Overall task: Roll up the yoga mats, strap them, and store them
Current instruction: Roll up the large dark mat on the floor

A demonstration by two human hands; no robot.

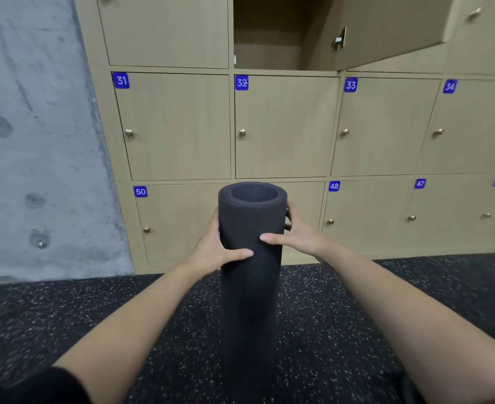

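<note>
Rolled dark yoga mat (252,258), upright, clasped near its top by left hand (221,247) and right hand (297,233) before the lockers; storing step; next: likely lift into open locker compartment (266,33) above door 32.

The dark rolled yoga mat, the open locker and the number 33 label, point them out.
Dark rolled yoga mat (250,287), head view, middle of roll.
Open wooden locker (266,55), head view, back wall.
Blue number 33 label (351,85), head view, centre.
</note>
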